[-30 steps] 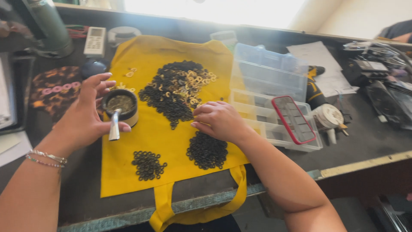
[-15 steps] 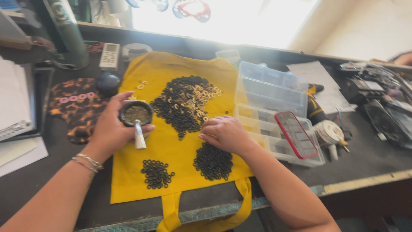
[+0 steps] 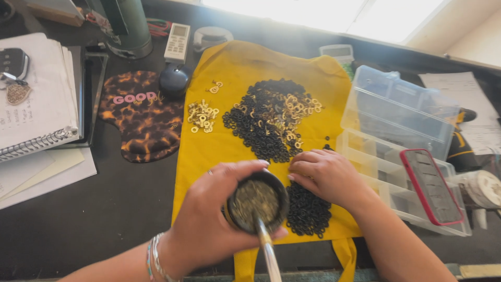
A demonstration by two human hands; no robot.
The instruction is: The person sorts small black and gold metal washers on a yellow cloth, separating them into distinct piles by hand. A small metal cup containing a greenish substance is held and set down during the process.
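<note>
Dark table (image 3: 104, 209), yellow tote bag (image 3: 229, 136) spread at centre. Left hand (image 3: 209, 224) clasps a cup with metal straw (image 3: 257, 204); right hand (image 3: 326, 175) rests curled on black rings (image 3: 308, 211), pinch unclear. Ring sorting looks paused; resuming needs the cup set aside.

A dark desk (image 3: 104, 209) stands below a bright window (image 3: 313, 13), with a pale wall (image 3: 469, 42) beside it.

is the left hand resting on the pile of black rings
No, the left hand holds a dark round cup with a metal straw; the right hand touches the black rings.

One head-worn camera looks steeply down, close over the desk (image 3: 104, 219) and hands
</note>
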